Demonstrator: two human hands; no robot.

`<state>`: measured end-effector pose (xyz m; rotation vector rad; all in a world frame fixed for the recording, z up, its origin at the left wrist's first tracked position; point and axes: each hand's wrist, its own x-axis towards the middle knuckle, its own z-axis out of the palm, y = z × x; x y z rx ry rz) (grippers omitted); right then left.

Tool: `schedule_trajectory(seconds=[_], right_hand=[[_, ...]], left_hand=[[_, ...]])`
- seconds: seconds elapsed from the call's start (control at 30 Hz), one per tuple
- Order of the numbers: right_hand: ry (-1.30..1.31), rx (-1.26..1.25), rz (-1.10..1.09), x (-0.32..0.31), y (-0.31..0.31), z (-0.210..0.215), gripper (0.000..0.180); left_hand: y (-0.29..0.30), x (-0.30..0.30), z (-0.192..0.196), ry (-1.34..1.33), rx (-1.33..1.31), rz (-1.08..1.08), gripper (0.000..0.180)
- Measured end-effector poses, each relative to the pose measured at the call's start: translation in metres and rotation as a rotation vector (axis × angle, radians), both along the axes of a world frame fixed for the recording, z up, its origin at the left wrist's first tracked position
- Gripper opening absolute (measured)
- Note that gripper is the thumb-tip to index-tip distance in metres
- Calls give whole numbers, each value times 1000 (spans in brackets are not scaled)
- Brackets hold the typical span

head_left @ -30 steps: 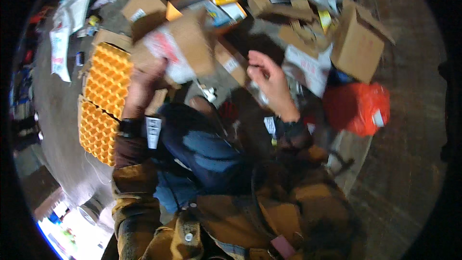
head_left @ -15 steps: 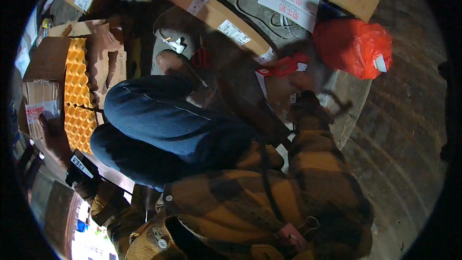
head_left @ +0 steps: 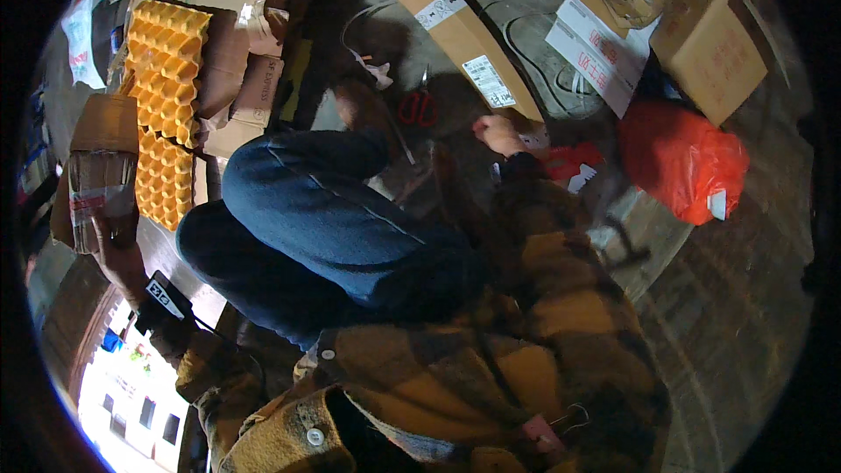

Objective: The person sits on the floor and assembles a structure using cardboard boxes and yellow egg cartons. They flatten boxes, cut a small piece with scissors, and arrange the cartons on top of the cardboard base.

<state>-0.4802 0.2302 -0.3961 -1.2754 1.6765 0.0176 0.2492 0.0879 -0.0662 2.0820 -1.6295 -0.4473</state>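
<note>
The left hand [head_left: 117,256] is clamping the near edge of a brown cardboard box [head_left: 98,177] left of the egg-crate trays [head_left: 166,70], while the right hand [head_left: 501,136], grip unclear, is lying by a long carton's [head_left: 457,39] near end.

Floor [head_left: 727,324]: looking dark and scuffed, carrying everything below
Long carton [head_left: 442,13]: lying flat, serving as landmark
Red-handled scissors [head_left: 419,109]: lying left of the long carton
Crumpled white scrap [head_left: 378,74]: resting left of the long carton
Red-and-white piece [head_left: 578,160]: lying just right of the long carton's near end
Red plastic bag [head_left: 683,158]: sitting well right of the long carton
</note>
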Motion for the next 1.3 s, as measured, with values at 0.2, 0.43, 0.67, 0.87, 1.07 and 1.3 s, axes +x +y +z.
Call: schedule_trajectory(seconds=[0.2, 0.43, 0.67, 0.87, 1.07, 1.3], right_hand=[[71, 39, 126, 96, -62, -51, 25], [698, 116, -487, 177, -79, -40, 40], [517, 20, -396, 154, -73, -14, 33], [173, -297, -183, 102, -76, 64, 22], [-637, -453, -419, 85, -131, 226, 36], [-625, -470, -53, 104, -135, 397, 57]], left_hand=[[13, -54, 0, -299, -123, -324, 56], [0, -125, 5, 670, -127, 275, 28], [-18, -178, 22, 1189, -50, 429, 24], [-45, -201, 13, 1395, -61, 164, 55], [-82, -273, 4, 1531, 106, -27, 58], [-96, -336, 8, 1562, 171, -216, 50]])
